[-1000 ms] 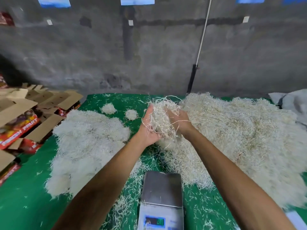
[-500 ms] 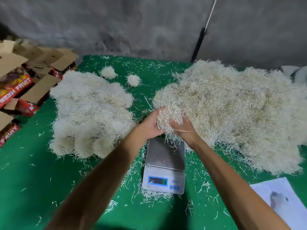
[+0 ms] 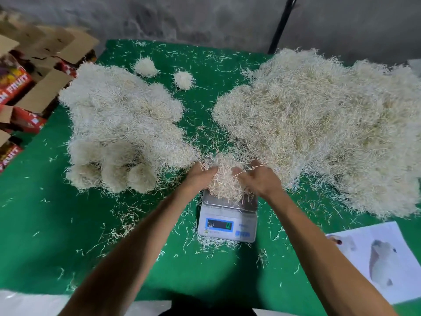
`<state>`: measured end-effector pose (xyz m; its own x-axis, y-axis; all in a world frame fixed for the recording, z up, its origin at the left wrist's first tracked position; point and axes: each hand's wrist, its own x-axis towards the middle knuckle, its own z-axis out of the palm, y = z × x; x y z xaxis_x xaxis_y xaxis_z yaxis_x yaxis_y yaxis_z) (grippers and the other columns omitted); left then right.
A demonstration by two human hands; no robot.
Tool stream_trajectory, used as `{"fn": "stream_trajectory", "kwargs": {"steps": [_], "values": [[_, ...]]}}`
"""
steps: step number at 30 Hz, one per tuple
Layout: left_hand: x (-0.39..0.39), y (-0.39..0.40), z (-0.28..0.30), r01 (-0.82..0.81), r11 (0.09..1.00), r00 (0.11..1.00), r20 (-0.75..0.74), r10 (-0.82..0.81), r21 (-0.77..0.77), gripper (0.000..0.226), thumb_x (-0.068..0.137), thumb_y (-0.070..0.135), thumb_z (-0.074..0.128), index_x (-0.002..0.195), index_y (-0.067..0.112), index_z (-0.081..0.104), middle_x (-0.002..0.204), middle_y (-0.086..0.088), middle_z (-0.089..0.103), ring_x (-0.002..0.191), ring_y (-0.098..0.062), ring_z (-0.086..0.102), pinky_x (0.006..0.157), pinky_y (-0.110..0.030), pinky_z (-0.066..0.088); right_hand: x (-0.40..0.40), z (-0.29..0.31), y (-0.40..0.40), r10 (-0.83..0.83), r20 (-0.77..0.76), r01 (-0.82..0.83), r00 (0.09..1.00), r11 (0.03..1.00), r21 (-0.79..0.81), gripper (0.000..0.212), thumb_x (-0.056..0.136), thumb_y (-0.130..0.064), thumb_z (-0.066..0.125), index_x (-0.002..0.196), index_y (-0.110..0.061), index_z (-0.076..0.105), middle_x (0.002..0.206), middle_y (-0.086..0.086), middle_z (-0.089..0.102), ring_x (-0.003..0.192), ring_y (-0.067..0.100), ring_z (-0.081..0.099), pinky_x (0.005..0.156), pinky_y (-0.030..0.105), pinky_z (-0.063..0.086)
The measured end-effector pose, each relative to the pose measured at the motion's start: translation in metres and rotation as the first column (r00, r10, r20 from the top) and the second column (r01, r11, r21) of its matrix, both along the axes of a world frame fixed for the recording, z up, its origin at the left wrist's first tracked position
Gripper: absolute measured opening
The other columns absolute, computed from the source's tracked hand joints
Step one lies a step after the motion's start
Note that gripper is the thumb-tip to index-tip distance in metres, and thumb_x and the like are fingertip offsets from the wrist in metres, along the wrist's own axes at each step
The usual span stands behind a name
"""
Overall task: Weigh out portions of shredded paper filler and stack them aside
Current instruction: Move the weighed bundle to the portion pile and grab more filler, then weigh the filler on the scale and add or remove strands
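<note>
Pale shredded-paper clump [image 3: 224,181] on scale platform [image 3: 229,205], rounded portions stacked left [image 3: 118,133], big loose heap right [image 3: 323,131]

Scale [image 3: 227,221]: brushed metal pan, smooth plastic body; wiry paper filler [image 3: 319,124].

Not much text that I could read. The red cartons [image 3: 12,87] at the left edge had white block lettering, looked like "FRUIT", partly cut off. The scale [image 3: 227,221] had a blue-framed display [image 3: 219,224] that showed a green "0". Its other labels were too blurry.
</note>
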<state>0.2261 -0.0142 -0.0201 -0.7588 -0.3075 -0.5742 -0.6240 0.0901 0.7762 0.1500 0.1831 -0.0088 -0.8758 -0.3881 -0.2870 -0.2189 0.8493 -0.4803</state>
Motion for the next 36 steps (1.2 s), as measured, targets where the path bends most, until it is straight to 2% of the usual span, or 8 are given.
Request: {"fn": "stream_trajectory", "kwargs": {"steps": [3,5,9,15,18,23,28,36], "values": [[0.008,-0.009,-0.012,0.034,0.993,0.998,0.063,-0.027,-0.11,0.078,0.097,0.046,0.062,0.155,0.006,0.027,0.145,-0.014,0.049,0.131,-0.031,0.051,0.107,-0.044,0.047,0.003,-0.009,0.021,-0.095,-0.181,0.109,0.979,0.991,0.074,0.062,0.104,-0.066,0.03,0.097,-0.016,0.066,0.068,0.004,0.068,0.061,0.017,0.064,0.058,0.021,0.039],[0.013,-0.016,-0.019,-0.02,0.993,0.997,0.066,0.028,-0.12,0.072,0.098,0.043,0.062,0.149,0.001,0.035,0.137,-0.021,0.055,0.127,-0.035,0.055,0.109,-0.051,0.046,0.006,-0.017,0.031,-0.138,-0.188,0.149,0.972,0.988,0.046,0.055,0.108,-0.054,0.028,0.095,-0.013,0.062,0.078,0.012,0.07,0.068,0.023,0.064,0.062,0.029,0.047],[0.025,-0.019,-0.026,-0.291,0.957,0.941,-0.179,0.286,-0.002,0.04,0.098,0.043,0.062,0.124,0.016,0.049,0.079,0.0,0.058,0.077,-0.019,0.058,0.083,-0.048,0.057,0.012,-0.029,0.038,-0.178,-0.085,0.176,0.98,0.984,-0.024,0.057,0.11,-0.046,0.024,0.099,-0.008,0.066,0.096,0.018,0.073,0.087,0.036,0.07,0.083,0.045,0.058],[0.026,0.003,-0.023,-0.084,0.992,0.953,-0.3,0.051,-0.098,0.045,0.095,0.047,0.065,0.129,0.019,0.058,0.108,0.018,0.059,0.084,0.003,0.055,0.054,-0.001,0.042,0.025,-0.035,0.031,-0.211,-0.082,0.194,0.974,0.964,-0.18,0.053,0.113,-0.044,0.021,0.092,-0.019,0.064,0.076,0.007,0.069,0.07,0.022,0.068,0.063,0.027,0.05],[0.02,0.014,-0.026,-0.012,0.996,0.98,-0.199,-0.005,-0.088,0.042,0.096,0.044,0.065,0.131,0.024,0.056,0.133,0.01,0.054,0.09,0.0,0.056,0.062,-0.01,0.04,0.027,-0.035,0.03,-0.282,-0.058,0.262,0.958,0.937,-0.23,0.058,0.113,-0.043,0.023,0.078,-0.014,0.059,0.066,0.004,0.06,0.057,0.02,0.057,0.053,0.025,0.04],[0.034,0.009,-0.031,-0.166,0.984,0.951,-0.275,0.143,-0.064,0.039,0.097,0.045,0.064,0.124,0.018,0.059,0.118,0.006,0.06,0.106,-0.018,0.06,0.084,-0.03,0.048,0.029,-0.039,0.038,-0.344,-0.104,0.305,0.933,0.911,-0.277,0.05,0.112,-0.038,0.03,0.072,-0.017,0.05,0.061,0.0,0.055,0.047,0.013,0.046,0.05,0.024,0.041],[0.052,-0.002,-0.037,-0.339,0.863,0.896,-0.152,0.418,0.374,0.013,0.102,0.023,0.056,0.112,0.016,0.062,0.116,-0.01,0.064,0.115,-0.032,0.06,0.084,-0.037,0.054,0.029,-0.043,0.038,-0.326,-0.094,0.307,0.941,0.935,-0.178,0.036,0.112,-0.042,0.033,0.096,-0.016,0.053,0.074,-0.005,0.054,0.062,0.008,0.056,0.052,0.024,0.042],[0.06,-0.004,-0.042,-0.404,0.761,0.872,-0.039,0.489,0.507,0.054,0.103,0.037,0.052,0.145,0.003,0.045,0.141,-0.02,0.055,0.11,-0.028,0.061,0.098,-0.046,0.052,0.021,-0.036,0.033,-0.375,0.029,0.367,0.926,0.883,-0.293,0.04,0.111,-0.045,0.033,0.114,-0.011,0.054,0.09,0.001,0.064,0.076,0.018,0.068,0.068,0.038,0.059]]}}
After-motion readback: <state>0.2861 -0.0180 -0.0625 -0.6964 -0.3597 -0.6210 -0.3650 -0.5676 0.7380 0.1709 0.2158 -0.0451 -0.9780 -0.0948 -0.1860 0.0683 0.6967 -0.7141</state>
